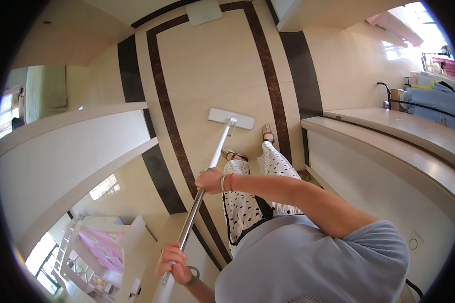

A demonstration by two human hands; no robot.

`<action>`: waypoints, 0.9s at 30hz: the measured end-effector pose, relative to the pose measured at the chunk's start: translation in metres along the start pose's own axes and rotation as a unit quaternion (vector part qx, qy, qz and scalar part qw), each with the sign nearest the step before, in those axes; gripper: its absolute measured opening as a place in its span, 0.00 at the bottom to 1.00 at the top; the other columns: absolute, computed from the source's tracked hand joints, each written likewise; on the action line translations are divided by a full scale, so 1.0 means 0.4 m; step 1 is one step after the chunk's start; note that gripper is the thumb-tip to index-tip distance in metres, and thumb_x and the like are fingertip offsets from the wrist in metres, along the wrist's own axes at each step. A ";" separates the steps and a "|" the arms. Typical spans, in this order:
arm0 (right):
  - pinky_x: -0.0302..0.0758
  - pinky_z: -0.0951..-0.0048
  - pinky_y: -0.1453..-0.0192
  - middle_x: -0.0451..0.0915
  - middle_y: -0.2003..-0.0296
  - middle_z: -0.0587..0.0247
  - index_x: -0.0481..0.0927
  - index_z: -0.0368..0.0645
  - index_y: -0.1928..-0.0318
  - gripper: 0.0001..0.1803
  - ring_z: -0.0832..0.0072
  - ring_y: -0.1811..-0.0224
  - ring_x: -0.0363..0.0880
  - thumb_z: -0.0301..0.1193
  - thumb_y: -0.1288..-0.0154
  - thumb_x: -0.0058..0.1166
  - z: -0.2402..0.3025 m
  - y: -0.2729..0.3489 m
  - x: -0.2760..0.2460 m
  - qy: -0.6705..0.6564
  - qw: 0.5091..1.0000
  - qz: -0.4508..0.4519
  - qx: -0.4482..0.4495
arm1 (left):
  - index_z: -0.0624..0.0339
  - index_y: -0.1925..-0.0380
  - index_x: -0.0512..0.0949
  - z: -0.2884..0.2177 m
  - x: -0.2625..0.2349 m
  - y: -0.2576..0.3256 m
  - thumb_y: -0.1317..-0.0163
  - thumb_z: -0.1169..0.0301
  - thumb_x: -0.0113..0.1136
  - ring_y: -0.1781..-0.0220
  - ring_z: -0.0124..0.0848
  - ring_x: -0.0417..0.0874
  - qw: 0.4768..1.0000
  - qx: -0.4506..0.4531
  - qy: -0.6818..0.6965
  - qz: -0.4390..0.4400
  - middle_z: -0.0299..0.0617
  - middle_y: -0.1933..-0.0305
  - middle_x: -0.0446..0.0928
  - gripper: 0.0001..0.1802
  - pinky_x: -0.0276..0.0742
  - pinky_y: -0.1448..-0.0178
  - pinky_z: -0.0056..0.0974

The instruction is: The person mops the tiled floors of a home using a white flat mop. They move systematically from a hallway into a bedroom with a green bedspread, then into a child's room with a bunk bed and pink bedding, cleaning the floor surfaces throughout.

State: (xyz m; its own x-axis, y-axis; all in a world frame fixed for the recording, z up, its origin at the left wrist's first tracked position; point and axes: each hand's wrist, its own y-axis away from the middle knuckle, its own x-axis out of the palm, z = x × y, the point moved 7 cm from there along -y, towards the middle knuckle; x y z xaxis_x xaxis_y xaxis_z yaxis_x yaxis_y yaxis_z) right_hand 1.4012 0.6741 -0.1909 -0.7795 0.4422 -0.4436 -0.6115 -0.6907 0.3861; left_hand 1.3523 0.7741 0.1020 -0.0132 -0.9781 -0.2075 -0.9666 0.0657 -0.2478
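A flat mop (207,174) with a long white and silver pole slants from the lower left up to the middle of the view. Its white rectangular head (242,120) lies on the beige tiled floor just ahead of my feet. My right hand (210,181) is wrapped round the pole about halfway along, with a bangle and a red cord on the wrist. Lower down, near the pole's top end, my left hand (174,263) is closed on the white grip part. A ring and a dark bangle show on that hand and wrist.
Dark brown border strips (274,96) run along the corridor floor. A pale square object (203,12) lies at the far end. White door frames and walls stand on both sides. At lower left, a doorway shows a bunk bed (103,247); at right, a room holds a blue bundle (432,101).
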 end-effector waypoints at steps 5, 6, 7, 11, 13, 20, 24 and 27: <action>0.77 0.59 0.49 0.80 0.62 0.63 0.81 0.51 0.65 0.04 0.64 0.50 0.79 0.31 0.42 0.55 -0.127 0.143 -0.161 0.029 0.994 -0.076 0.069 | 0.52 0.72 0.61 0.031 0.124 -0.040 0.39 0.77 0.48 0.77 0.31 0.67 0.993 -0.015 0.104 -0.050 0.38 0.83 0.65 0.08 0.75 0.57 0.48; 0.78 0.59 0.48 0.80 0.60 0.60 0.81 0.50 0.64 0.05 0.62 0.50 0.79 0.32 0.40 0.54 -0.173 0.172 -0.210 0.040 0.992 -0.085 0.079 | 0.53 0.72 0.61 0.048 0.177 -0.060 0.39 0.77 0.48 0.77 0.31 0.67 0.991 -0.016 0.126 -0.051 0.39 0.82 0.65 0.08 0.75 0.57 0.48; 0.77 0.59 0.47 0.80 0.60 0.61 0.80 0.50 0.64 0.05 0.63 0.48 0.78 0.32 0.40 0.55 -0.241 0.209 -0.255 0.030 0.988 -0.117 0.097 | 0.53 0.73 0.61 0.074 0.251 -0.086 0.37 0.76 0.47 0.76 0.30 0.67 0.990 -0.017 0.135 -0.028 0.38 0.81 0.64 0.08 0.73 0.55 0.48; 0.76 0.57 0.45 0.78 0.60 0.65 0.80 0.51 0.65 0.03 0.64 0.46 0.75 0.33 0.39 0.57 -0.523 0.334 -0.357 -0.004 0.956 -0.249 0.158 | 0.53 0.73 0.60 0.131 0.525 -0.155 0.33 0.75 0.46 0.73 0.29 0.66 0.982 -0.027 0.172 0.068 0.36 0.79 0.64 0.09 0.71 0.50 0.48; 0.74 0.56 0.44 0.77 0.59 0.66 0.79 0.51 0.66 0.04 0.64 0.45 0.73 0.35 0.37 0.57 -0.624 0.425 -0.407 0.000 0.938 -0.288 0.195 | 0.54 0.72 0.60 0.146 0.647 -0.171 0.33 0.75 0.47 0.72 0.29 0.67 0.975 -0.030 0.189 0.111 0.37 0.78 0.65 0.10 0.72 0.48 0.49; 0.70 0.57 0.47 0.73 0.63 0.68 0.74 0.50 0.69 0.06 0.67 0.46 0.70 0.33 0.36 0.55 -0.824 0.705 -0.517 -0.020 0.889 -0.363 0.278 | 0.56 0.73 0.62 0.129 0.983 -0.167 0.34 0.79 0.50 0.71 0.30 0.73 0.953 0.018 0.201 0.228 0.38 0.76 0.69 0.11 0.73 0.44 0.51; 0.71 0.60 0.50 0.72 0.65 0.68 0.74 0.49 0.71 0.06 0.66 0.49 0.71 0.31 0.38 0.56 -0.871 0.831 -0.480 -0.025 0.866 -0.435 0.245 | 0.57 0.76 0.64 0.093 1.086 -0.100 0.45 0.87 0.55 0.72 0.33 0.78 0.945 0.044 0.202 0.254 0.40 0.77 0.72 0.14 0.79 0.50 0.50; 0.74 0.61 0.52 0.72 0.66 0.67 0.73 0.47 0.72 0.07 0.64 0.51 0.72 0.31 0.39 0.57 -0.880 0.903 -0.452 -0.033 0.841 -0.484 0.238 | 0.57 0.78 0.65 0.063 1.134 -0.059 0.48 0.87 0.55 0.73 0.34 0.77 0.940 0.046 0.200 0.273 0.38 0.79 0.72 0.13 0.79 0.50 0.49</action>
State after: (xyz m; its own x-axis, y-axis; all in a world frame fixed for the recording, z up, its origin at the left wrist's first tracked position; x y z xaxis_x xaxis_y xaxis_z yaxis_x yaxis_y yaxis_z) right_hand 1.3691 0.1433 -0.2559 0.1184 0.7070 -0.6972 -0.9369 0.3121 0.1574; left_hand 1.3756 0.3339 -0.0101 -0.6134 -0.7888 0.0396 -0.7622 0.5780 -0.2915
